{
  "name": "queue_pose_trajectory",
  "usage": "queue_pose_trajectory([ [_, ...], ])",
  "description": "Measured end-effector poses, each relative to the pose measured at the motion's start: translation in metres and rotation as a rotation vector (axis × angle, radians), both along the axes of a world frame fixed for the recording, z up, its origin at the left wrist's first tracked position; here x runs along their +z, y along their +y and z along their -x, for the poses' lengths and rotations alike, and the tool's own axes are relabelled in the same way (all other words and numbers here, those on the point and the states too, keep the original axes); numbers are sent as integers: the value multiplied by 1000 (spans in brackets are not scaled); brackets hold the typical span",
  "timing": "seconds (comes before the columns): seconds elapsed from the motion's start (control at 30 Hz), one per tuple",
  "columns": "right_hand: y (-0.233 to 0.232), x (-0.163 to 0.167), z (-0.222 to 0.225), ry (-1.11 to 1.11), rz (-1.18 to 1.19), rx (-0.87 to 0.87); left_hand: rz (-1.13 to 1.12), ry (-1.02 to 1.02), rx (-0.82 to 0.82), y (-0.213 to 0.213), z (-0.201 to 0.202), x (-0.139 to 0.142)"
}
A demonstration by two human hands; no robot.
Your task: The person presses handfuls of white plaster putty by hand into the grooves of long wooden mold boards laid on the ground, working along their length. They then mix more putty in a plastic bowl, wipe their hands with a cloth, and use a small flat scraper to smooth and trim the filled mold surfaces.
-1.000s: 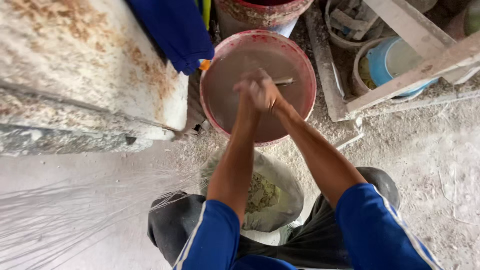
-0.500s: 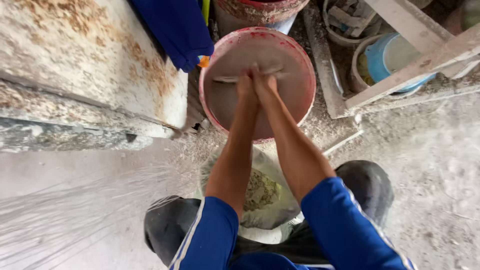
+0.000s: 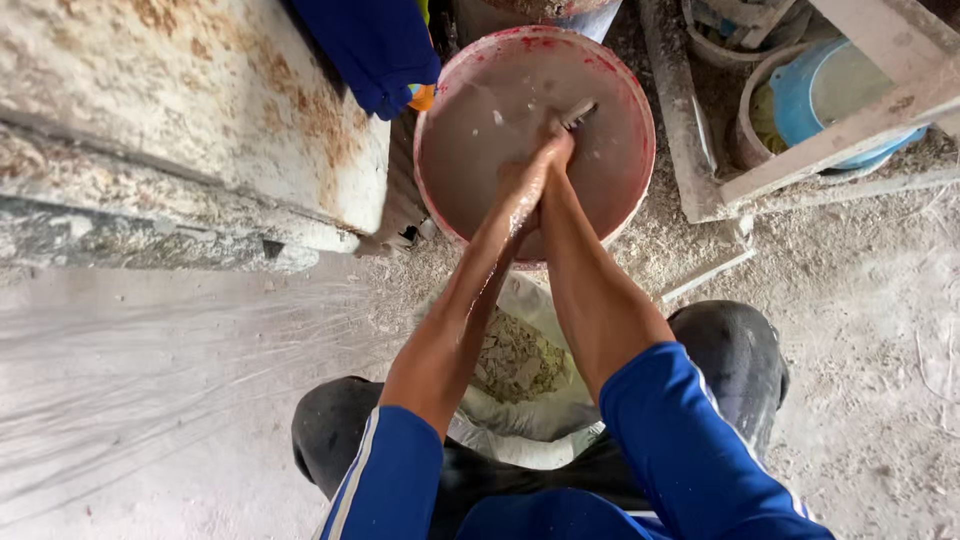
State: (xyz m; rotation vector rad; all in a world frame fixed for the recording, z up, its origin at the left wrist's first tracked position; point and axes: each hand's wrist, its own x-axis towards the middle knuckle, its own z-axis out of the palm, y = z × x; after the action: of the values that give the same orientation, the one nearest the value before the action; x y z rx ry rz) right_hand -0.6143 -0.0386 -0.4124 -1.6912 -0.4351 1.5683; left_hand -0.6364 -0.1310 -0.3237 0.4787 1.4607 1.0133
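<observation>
A round red bucket (image 3: 640,150) of murky grey-brown water stands on the floor in front of me. Both my arms, in blue sleeves, stretch over it and cross at the wrists. My left hand (image 3: 550,155), wet and shiny, is closed around a small flat-ended metal tool (image 3: 578,113) just above the water. My right hand (image 3: 515,182) is pressed against it, closed on the tool's hidden lower part. Only the tool's tip shows, pointing up and right.
A white sack (image 3: 520,400) of greenish-grey lumps sits between my knees. To the left is a stained stone slab (image 3: 200,110), with blue cloth (image 3: 375,50) beside it. A wooden frame (image 3: 860,120) and a blue tub (image 3: 830,90) are at right. Dusty floor and clear plastic sheeting (image 3: 150,370) lie around me.
The tool lay level across the bucket under both hands; now it points up and right, and my hands have closed together and crossed over the water.
</observation>
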Motion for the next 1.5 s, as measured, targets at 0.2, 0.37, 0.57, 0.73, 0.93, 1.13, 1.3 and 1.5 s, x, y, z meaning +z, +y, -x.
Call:
queue_pose_trajectory([
  [0.2,-11,48,-8,157,-128,-144,-240,236,-111,-4,-11,-27],
  [0.37,-51,95,-29,220,-348,-31,-304,-429,132,15,31,-24],
  [0.57,-99,106,-54,100,-514,174,-208,-146,368,25,46,0],
  [0.73,-93,95,-70,170,-618,219,-374,-13,325,27,28,1],
  [0.93,-97,93,-105,158,-631,403,-470,123,232,34,45,-21],
  [1.13,-92,92,-102,3,-574,550,-68,-111,351,41,34,-33],
  [1.3,-76,85,-86,212,-607,313,-328,-235,428,29,25,-36],
  [1.5,-59,107,-58,450,-280,-20,-46,-473,436,6,31,-22],
])
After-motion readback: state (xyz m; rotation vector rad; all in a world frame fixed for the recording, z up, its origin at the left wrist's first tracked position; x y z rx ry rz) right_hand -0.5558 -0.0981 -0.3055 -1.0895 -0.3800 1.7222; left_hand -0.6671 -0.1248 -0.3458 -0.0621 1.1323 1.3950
